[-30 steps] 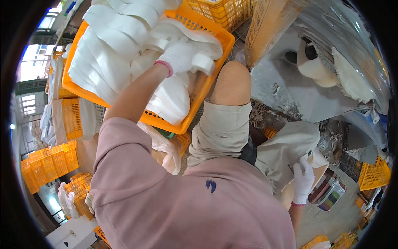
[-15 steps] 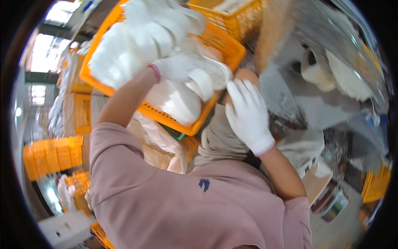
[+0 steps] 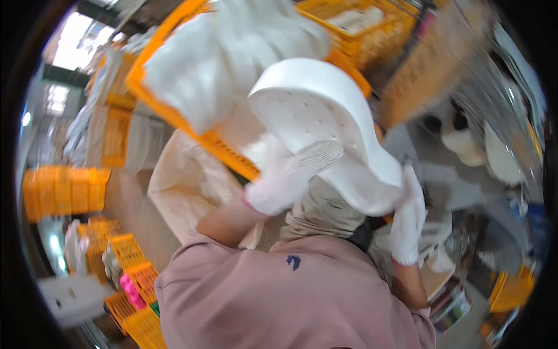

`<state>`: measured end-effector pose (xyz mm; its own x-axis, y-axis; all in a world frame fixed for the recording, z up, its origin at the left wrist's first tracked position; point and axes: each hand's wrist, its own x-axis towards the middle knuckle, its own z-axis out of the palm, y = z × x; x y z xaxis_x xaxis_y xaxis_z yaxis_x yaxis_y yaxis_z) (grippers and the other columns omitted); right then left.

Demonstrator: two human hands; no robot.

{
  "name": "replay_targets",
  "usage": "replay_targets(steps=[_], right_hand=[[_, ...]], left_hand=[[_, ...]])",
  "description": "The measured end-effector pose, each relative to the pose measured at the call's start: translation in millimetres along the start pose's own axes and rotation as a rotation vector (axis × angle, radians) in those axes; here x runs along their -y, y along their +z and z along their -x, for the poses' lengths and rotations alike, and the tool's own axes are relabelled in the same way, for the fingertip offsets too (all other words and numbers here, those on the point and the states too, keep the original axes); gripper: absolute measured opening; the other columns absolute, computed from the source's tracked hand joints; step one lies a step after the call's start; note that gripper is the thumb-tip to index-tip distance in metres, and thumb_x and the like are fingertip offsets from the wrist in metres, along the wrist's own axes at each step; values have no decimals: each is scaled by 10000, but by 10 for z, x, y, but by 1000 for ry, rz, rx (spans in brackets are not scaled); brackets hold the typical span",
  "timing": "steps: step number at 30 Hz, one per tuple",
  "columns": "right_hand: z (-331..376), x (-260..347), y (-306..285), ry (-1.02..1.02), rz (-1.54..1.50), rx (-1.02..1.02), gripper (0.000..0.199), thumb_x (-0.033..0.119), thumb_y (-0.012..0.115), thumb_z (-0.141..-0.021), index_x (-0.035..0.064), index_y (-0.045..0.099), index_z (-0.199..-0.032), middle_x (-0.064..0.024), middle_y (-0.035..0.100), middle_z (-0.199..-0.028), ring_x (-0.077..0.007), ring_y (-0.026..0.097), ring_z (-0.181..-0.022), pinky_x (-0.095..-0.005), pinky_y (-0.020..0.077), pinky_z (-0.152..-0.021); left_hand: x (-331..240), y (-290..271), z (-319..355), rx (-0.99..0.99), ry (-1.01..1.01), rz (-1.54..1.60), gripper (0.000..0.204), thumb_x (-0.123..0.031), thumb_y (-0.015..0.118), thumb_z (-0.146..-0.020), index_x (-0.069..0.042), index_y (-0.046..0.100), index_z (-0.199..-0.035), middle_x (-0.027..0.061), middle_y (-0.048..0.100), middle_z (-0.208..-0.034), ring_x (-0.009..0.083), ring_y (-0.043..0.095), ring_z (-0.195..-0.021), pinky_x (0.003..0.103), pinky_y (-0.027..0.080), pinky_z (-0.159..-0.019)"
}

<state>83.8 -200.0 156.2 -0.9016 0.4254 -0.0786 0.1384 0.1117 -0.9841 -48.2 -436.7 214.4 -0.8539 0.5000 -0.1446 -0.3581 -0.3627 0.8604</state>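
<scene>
A large white moulded shoe sole (image 3: 314, 119) is raised in front of me, tilted, its hollow side with small dimples facing me. My left hand (image 3: 290, 174), in a white knit glove, holds it at the near edge; its fingers lie straight along the hollow side and its thumb is hidden. My right hand (image 3: 410, 212), gloved too, grips the lower right end, its fingers partly hidden behind the sole. Beyond, an orange plastic basket (image 3: 168, 119) holds a row of similar white pieces (image 3: 226, 55), blurred.
Another orange basket (image 3: 349, 41) stands at the back, with a cardboard box (image 3: 436, 64) and clear plastic sheeting on the right. A pale sack (image 3: 192, 180) lies left of my legs. Stacked orange crates (image 3: 67, 192) line the far left.
My left hand has come out of the basket towards me, and a white sole is now up between both hands. My right hand has moved right and down onto its end.
</scene>
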Motion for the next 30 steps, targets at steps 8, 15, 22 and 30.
replay_targets(steps=[8,15,22,30], right_hand=[[1195,431,-991,246,290,-536,453,117,663,-994,-94,594,-1389,-187,713,-1290,-254,695,-1122,-383,559,-967],[354,6,-1489,15,188,-786,326,136,633,-989,-31,633,-1270,-270,704,-1135,-427,703,-1024,-474,562,-899],[-810,-383,-2171,-278,920,-526,234,216,749,-789,65,660,-945,-197,659,-886,-412,668,-828,-532,552,-715],[-636,144,-1948,353,537,-373,478,230,722,-892,-15,675,-1299,-226,722,-1152,-330,732,-1028,-405,569,-908]], left_hand=[[2448,2059,-697,122,-786,521,312,-199,694,-1029,21,678,-1249,128,725,-1155,252,695,-1070,390,566,-1004],[2548,2788,-1623,429,-563,398,382,-235,485,-1100,9,607,-1368,162,700,-1330,281,667,-1236,415,528,-1099],[2088,1553,-2271,249,-380,-927,588,-389,699,-1018,-14,608,-1461,131,687,-1364,188,627,-1245,355,486,-1076],[2341,2258,-1505,258,-448,-123,262,-65,736,-927,45,735,-1165,59,747,-1045,134,691,-856,290,557,-765]])
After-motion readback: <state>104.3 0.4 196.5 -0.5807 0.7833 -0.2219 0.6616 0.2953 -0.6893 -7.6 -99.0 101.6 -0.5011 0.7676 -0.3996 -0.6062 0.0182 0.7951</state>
